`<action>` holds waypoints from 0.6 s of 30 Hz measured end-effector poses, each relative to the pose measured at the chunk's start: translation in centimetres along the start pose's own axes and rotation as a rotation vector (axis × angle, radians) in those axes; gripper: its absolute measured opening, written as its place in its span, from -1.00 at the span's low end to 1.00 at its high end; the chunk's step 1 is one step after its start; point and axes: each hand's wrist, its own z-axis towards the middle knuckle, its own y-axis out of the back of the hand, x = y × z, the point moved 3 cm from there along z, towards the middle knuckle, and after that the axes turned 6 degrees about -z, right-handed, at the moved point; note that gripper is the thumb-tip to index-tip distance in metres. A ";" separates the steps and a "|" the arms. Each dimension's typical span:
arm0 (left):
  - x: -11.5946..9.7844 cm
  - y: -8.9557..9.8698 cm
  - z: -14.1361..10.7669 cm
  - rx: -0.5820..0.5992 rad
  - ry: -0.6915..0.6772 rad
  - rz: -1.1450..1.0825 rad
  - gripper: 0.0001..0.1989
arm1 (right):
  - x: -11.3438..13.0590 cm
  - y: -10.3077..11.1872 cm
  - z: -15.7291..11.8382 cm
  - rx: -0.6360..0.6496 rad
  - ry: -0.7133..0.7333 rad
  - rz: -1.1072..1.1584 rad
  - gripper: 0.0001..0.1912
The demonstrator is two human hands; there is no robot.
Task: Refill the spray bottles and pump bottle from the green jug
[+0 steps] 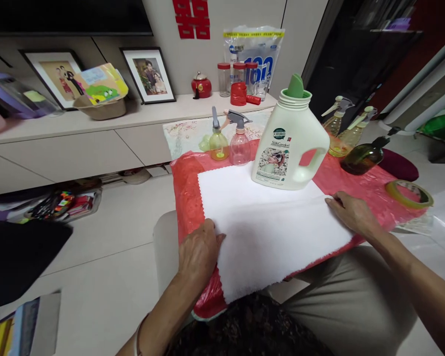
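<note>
A white cloth with zigzag edges lies spread on a red plastic sheet. My left hand pinches the cloth's left edge, fingers curled. At the right edge, my right hand grips the cloth between thumb and fingers. A faint crease runs across the cloth between the two hands. On its far part stands a pale green detergent jug, uncapped, with a green spout showing in its mouth. Two spray bottles, one yellow and one pink, stand just behind the cloth.
More spray bottles, including a dark one, are at the right, near a roll of tape. Behind, a long cabinet holds picture frames, a basket, jars and a red pot.
</note>
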 end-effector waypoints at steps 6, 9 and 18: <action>-0.3 0.3 0.4 -0.105 -0.080 -0.108 -0.79 | 0.2 0.5 -0.4 -0.033 -0.018 -0.051 -0.63; -0.3 1.1 0.8 -0.177 -0.101 -0.014 -0.73 | 0.5 0.3 -0.7 -0.017 -0.030 -0.112 -0.62; -1.8 -0.4 -0.7 -0.406 -0.444 0.138 -0.76 | 0.3 0.6 -1.5 0.034 -0.018 -0.253 -0.51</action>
